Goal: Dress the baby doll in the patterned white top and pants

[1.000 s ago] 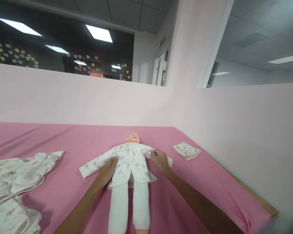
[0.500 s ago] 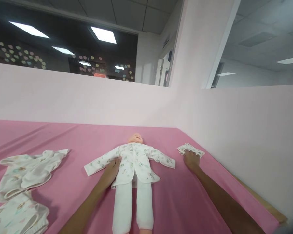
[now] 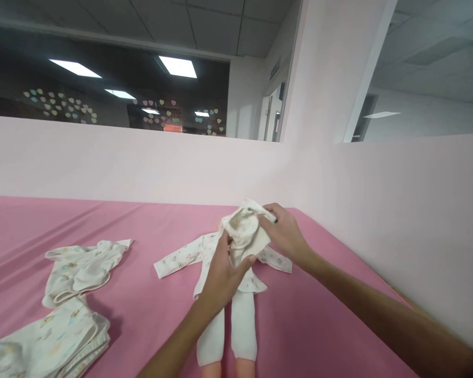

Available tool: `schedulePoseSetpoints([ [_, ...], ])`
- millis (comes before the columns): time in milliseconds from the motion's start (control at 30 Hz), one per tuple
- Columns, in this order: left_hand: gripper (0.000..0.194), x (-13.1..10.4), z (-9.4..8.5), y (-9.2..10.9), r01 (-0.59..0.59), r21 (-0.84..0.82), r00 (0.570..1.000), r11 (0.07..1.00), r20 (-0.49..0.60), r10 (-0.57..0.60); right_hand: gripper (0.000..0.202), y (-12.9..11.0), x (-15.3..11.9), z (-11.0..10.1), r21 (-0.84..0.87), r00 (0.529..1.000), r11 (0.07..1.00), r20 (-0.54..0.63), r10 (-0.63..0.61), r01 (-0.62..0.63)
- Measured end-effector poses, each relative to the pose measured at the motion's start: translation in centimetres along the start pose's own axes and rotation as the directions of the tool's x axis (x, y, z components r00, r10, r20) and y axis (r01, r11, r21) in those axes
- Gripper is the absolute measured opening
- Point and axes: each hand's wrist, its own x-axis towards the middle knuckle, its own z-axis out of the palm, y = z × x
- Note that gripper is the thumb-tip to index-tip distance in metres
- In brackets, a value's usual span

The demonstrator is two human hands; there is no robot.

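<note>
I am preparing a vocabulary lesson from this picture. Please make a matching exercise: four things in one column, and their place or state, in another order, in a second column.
Things:
1. small cloth
2. doll
3. loose baby clothes
4. folded garment

Places or states:
A. crumpled, left of the doll
B. held up by both hands
C. bottom left corner
D. lying dressed on the pink sheet

Pairs: 1-B, 2-D, 3-A, 4-C

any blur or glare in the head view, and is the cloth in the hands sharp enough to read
Head view: ceiling lights glare white; wide-angle bend at the edges; the small garment between left hand and right hand is slightly soft, its print unreadable; the doll is partly hidden.
</note>
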Motion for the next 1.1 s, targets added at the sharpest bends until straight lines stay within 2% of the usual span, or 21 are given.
schedulePoseSetpoints([
  [67, 0.049, -0.7, -0.3, 2.2, -0.051, -0.008, 0.998, 0.999, -0.032, 0.051, 0.023, -3.2, -2.2, 0.5, 0.097, 0.988, 0.992, 0.129, -0.087, 0.075],
  [133, 0.032, -1.3, -1.5, 3.5, -0.040, -0.020, 0.997, 0.999, -0.068, 0.039, 0.025, -4.9, -3.8, 0.4, 0.064, 0.975, 0.989, 0.173, -0.142, 0.133],
  [167, 0.030, -1.6, -2.4, 3.9, -0.014, -0.047, 0.995, 0.999, -0.096, 0.009, 0.025, -5.3, -4.3, 0.1, 0.010, 0.975, 0.984, 0.135, -0.175, 0.176],
  [233, 0.028, -2.1, -4.5, 4.3, 0.046, -0.136, 0.984, 0.990, -0.163, -0.068, 0.022, -5.1, -4.8, -0.8, -0.125, 0.967, 0.961, -0.025, -0.252, 0.247],
  [300, 0.025, -2.5, -6.5, 4.7, 0.071, -0.234, 0.972, 0.970, -0.203, -0.120, 0.017, -4.5, -4.8, -2.0, -0.212, 0.947, 0.948, -0.164, -0.276, 0.239],
  [333, 0.024, -2.7, -7.3, 5.1, 0.069, -0.273, 0.970, 0.960, -0.206, -0.128, 0.015, -4.2, -4.8, -2.5, -0.236, 0.945, 0.946, -0.189, -0.268, 0.222],
  [400, 0.022, -3.0, -8.2, 6.2, 0.063, -0.330, 0.978, 0.942, -0.170, -0.125, 0.016, -3.9, -4.8, -3.3, -0.295, 0.943, 0.926, -0.158, -0.292, 0.237],
  [433, 0.022, -3.1, -8.4, 7.0, 0.065, -0.348, 0.982, 0.935, -0.146, -0.122, 0.018, -3.9, -5.0, -3.5, -0.332, 0.932, 0.900, -0.124, -0.340, 0.284],
  [533, 0.019, -3.2, -8.0, 9.5, 0.069, -0.329, 0.994, 0.942, -0.055, -0.092, 0.020, -4.9, -6.1, -3.8, -0.360, 0.863, 0.811, -0.028, -0.504, 0.462],
  [567, 0.017, -3.3, -7.7, 10.3, 0.059, -0.303, 0.997, 0.951, -0.032, -0.072, 0.019, -5.5, -6.7, -3.8, -0.317, 0.865, 0.819, 0.012, -0.501, 0.479],
  [600, 0.015, -3.3, -7.4, 11.0, 0.047, -0.270, 0.999, 0.962, -0.013, -0.052, 0.018, -6.2, -7.4, -3.8, -0.253, 0.885, 0.850, 0.066, -0.461, 0.461],
  [667, 0.015, -3.6, -6.9, 12.0, 0.028, -0.207, 0.999, 0.978, 0.032, -0.022, 0.015, -7.4, -8.8, -3.8, -0.130, 0.924, 0.928, 0.211, -0.318, 0.349],
  [733, 0.016, -4.1, -6.7, 12.6, 0.052, -0.161, 0.993, 0.986, 0.114, -0.034, 0.009, -8.4, -10.0, -3.9, -0.084, 0.926, 0.970, 0.327, -0.189, 0.228],
  [833, 0.011, -4.9, -7.2, 13.3, 0.104, -0.123, 0.973, 0.987, 0.217, -0.076, 0.014, -9.1, -10.8, -4.5, -0.021, 0.920, 0.992, 0.376, -0.110, 0.127],
  [900, 0.013, -5.2, -8.0, 13.8, 0.090, -0.098, 0.976, 0.991, 0.207, -0.068, 0.017, -9.4, -10.6, -5.5, 0.079, 0.925, 0.995, 0.371, -0.084, 0.059],
  [1000, 0.016, -4.6, -9.5, 14.3, 0.021, -0.101, 0.993, 0.995, 0.121, -0.008, 0.020, -9.9, -9.7, -7.9, 0.189, 0.920, 0.981, 0.388, -0.046, -0.031],
  [1100, 0.015, -3.6, -10.3, 14.3, -0.019, -0.240, 0.998, 0.971, 0.052, 0.032, 0.023, -10.3, -9.4, -10.1, 0.236, 0.847, 0.966, 0.530, -0.036, -0.106],
])
